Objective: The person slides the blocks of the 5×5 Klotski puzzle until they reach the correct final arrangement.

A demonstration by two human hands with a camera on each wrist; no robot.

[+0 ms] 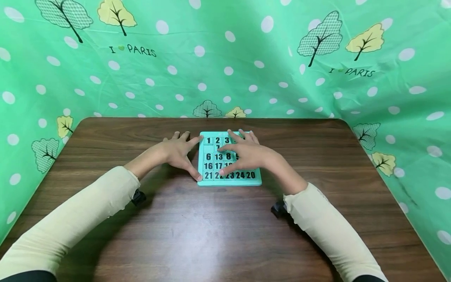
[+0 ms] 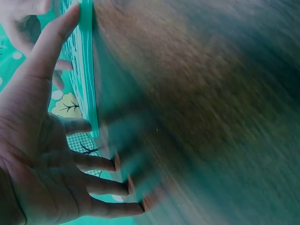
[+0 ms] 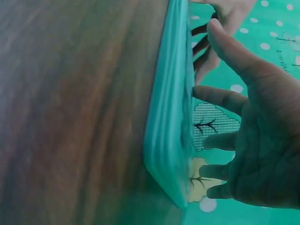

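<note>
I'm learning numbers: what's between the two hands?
The number board's left part, with 1, 6, 16 and 21, lies between left hand and right hand, head view.

The head camera peers forward and down from high over the near side of the tabletop [image 1: 190, 239], wide enough to catch the far edge, both far corners and the green cloth [image 1: 246, 55] beyond. Both wrist cameras sit low and close, rolled sideways, looking toward the far edge past the left fingers [image 2: 107, 186] and right fingers [image 3: 219, 141]. All three views share the turquoise number board [image 1: 218, 161].
</note>
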